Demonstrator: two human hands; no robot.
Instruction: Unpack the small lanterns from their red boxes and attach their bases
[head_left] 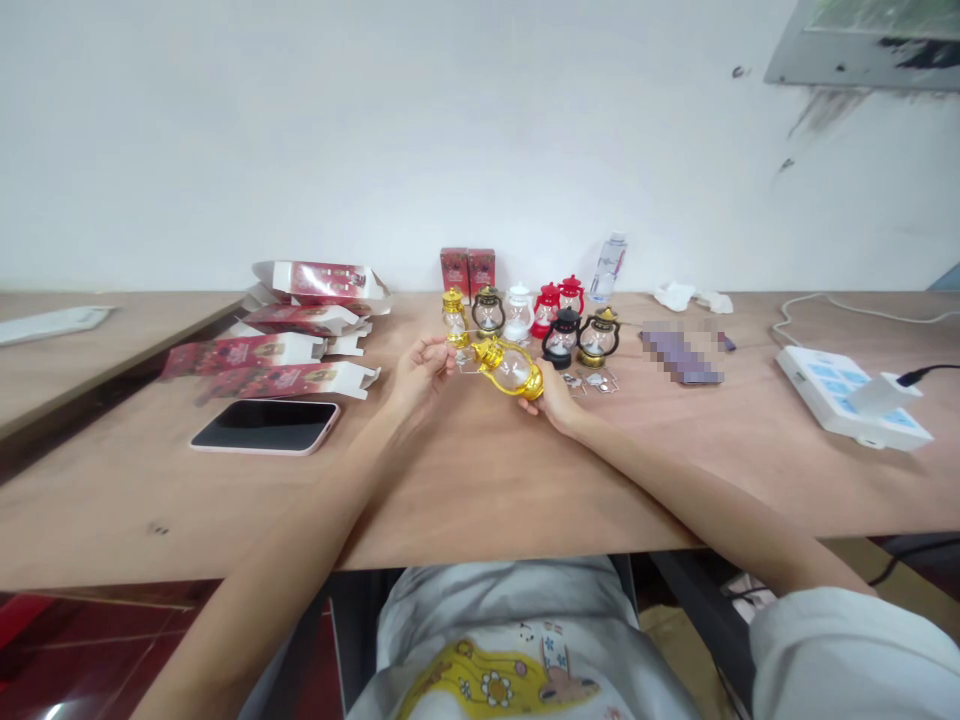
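Note:
In the head view a small shiny gold lantern (514, 369) with a clear globe lies tilted in the air above the table, its top toward the left. My right hand (556, 398) is closed around its base. Beside the lantern's top, my left hand (421, 380) is closed in a pinch on a thin wire handle (471, 373). Whether the wire is hooked into the lantern cannot be made out. Just behind stand a gold lantern (454, 318), a bronze one (488, 312), a white one (518, 312), red ones (547, 309) and dark ones (561, 338). Loose wire handles (598, 381) lie near my right hand.
Flattened red boxes (281, 349) pile up at the left, behind a phone (266, 427). Two upright red boxes (467, 272) and a plastic bottle (607, 268) stand by the wall. To the right are a blurred purple item (681, 356), crumpled tissue (675, 295) and a power strip (851, 395) with cables.

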